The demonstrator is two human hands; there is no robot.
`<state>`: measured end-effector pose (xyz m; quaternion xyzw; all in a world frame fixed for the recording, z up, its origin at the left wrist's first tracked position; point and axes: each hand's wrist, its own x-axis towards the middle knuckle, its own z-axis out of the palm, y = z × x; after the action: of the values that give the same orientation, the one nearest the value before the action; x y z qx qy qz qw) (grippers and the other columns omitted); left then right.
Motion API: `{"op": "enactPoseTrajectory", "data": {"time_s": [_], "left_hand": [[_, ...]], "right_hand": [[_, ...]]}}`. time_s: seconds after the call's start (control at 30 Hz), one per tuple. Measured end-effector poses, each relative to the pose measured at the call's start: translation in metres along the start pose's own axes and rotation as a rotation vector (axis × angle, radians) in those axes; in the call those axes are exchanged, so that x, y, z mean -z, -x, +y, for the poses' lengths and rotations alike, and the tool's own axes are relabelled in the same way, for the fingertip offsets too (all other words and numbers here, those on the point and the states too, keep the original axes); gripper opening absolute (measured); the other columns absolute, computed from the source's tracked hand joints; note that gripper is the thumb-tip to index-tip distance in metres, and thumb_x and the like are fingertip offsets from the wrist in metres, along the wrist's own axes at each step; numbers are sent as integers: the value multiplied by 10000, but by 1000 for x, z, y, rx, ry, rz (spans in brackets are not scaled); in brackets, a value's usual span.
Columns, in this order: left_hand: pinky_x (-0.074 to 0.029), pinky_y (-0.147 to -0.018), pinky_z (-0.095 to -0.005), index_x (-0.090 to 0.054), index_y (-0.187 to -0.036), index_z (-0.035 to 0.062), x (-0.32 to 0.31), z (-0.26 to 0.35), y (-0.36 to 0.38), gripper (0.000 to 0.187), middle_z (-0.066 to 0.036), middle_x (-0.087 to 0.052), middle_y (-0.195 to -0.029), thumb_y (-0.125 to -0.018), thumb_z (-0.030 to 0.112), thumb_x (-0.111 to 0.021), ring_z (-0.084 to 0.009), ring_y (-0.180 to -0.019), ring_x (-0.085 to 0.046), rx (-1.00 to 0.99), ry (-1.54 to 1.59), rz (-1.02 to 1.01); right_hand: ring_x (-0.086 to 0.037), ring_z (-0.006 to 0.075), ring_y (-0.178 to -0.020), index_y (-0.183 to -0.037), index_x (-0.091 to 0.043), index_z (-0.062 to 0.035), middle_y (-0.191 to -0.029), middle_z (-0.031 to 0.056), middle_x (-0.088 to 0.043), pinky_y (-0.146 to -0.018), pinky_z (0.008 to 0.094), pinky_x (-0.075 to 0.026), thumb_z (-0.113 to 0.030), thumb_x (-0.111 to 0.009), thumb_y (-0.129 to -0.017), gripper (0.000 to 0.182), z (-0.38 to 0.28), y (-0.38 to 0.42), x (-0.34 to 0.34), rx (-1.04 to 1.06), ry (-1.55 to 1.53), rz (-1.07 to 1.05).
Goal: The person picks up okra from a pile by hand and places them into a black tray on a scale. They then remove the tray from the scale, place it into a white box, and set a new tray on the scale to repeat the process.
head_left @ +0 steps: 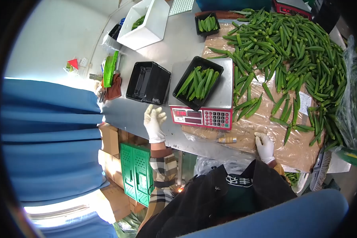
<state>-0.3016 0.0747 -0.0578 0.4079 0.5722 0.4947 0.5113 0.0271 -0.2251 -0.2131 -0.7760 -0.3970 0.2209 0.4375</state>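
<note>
My left hand point(154, 123), in a white glove, hovers at the table's front edge just below a stack of black trays point(148, 83). Its fingers are loosely bent and apart, with nothing in them. My right hand point(265, 146), also gloved, is over the plastic-covered cardboard point(242, 144); its fingers curl loosely and no held thing shows. Between the hands stands a red and silver scale point(222, 95) with lit red digits. On its pan, a black tray point(179, 95) sits askew, holding a layer of okra pods point(198, 84).
A large heap of okra point(293, 47) covers the right side, with loose pods near the scale. Another filled black tray point(207, 24) and a white bin point(142, 25) stand farther back. A short tan cylindrical object point(227, 139) lies on the cardboard. A green crate point(135, 174) is below the table.
</note>
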Motion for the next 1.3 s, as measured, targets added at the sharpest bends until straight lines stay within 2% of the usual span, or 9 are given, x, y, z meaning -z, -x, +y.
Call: {"op": "enactPoseTrajectory", "data": {"time_s": [0.17,0.43,0.57,0.7,0.73,0.83,0.97,1.1,1.3], "left_hand": [[-583,-688,-336,-482,-1369,79,-5,3,-4,355,-122,-695,-1024,-1033,187,-524,-187,-768,-673,36,59,-28],[-624,-649,-366,-441,-1345,60,-44,-23,-3,388,-141,-678,-964,-1015,215,-573,-208,-722,-686,206,65,-190],[-634,-570,-369,-478,-1279,36,-80,-29,-7,338,-144,-681,-1039,-972,91,-608,-235,-739,-716,369,-266,-377],[-649,-600,-426,-502,-1266,-4,-116,-38,-40,319,-181,-658,-1131,-948,-25,-525,-295,-811,-725,262,130,-406],[-648,-628,-457,-518,-1263,-6,-125,-19,-53,333,-184,-664,-1116,-934,-50,-486,-305,-846,-721,277,-118,-435],[-630,-676,-473,-570,-1191,-3,-163,-5,-105,270,-150,-673,-1050,-927,10,-512,-295,-789,-697,281,-165,-428],[-635,-602,-493,-569,-1078,-103,-212,-18,-186,204,-261,-675,-909,-923,16,-511,-398,-716,-708,292,-105,-370],[-637,-606,-508,-531,-1080,-155,-251,-27,-232,236,-312,-655,-904,-914,10,-503,-445,-749,-705,403,-143,-293],[-644,-647,-522,-495,-1102,-150,-268,-35,-257,238,-304,-628,-949,-929,13,-487,-430,-778,-704,329,-17,-209]], "right_hand": [[-713,276,-815,-961,-722,-94,-952,98,-734,-736,355,-558,-116,-670,-875,103,-5,-11,-1,-70,130,3],[-708,251,-708,-953,-712,-66,-880,114,-731,-633,328,-547,-57,-670,-864,99,-1,-11,-7,201,125,148],[-710,258,-720,-956,-714,-67,-889,116,-732,-641,330,-551,-55,-676,-855,108,-3,-11,-5,177,133,116],[-713,265,-739,-953,-712,-60,-880,127,-727,-666,342,-558,-58,-683,-846,111,3,-10,-6,150,167,81],[-662,277,-646,-967,-720,-130,-779,82,-683,-589,371,-521,-135,-679,-847,127,4,-12,-9,204,164,156],[-648,278,-613,-960,-722,-134,-748,81,-669,-562,377,-511,-127,-680,-836,131,5,-12,-8,205,217,135],[-611,273,-552,-956,-709,-136,-674,75,-625,-511,388,-483,-114,-680,-828,133,8,-12,-9,219,251,130],[-593,267,-522,-948,-703,-128,-634,72,-595,-489,384,-470,-115,-679,-831,120,7,-15,-8,226,243,126],[-567,252,-496,-997,-685,-131,-600,52,-555,-470,378,-451,-110,-683,-822,176,8,-15,-5,240,286,80]]}}
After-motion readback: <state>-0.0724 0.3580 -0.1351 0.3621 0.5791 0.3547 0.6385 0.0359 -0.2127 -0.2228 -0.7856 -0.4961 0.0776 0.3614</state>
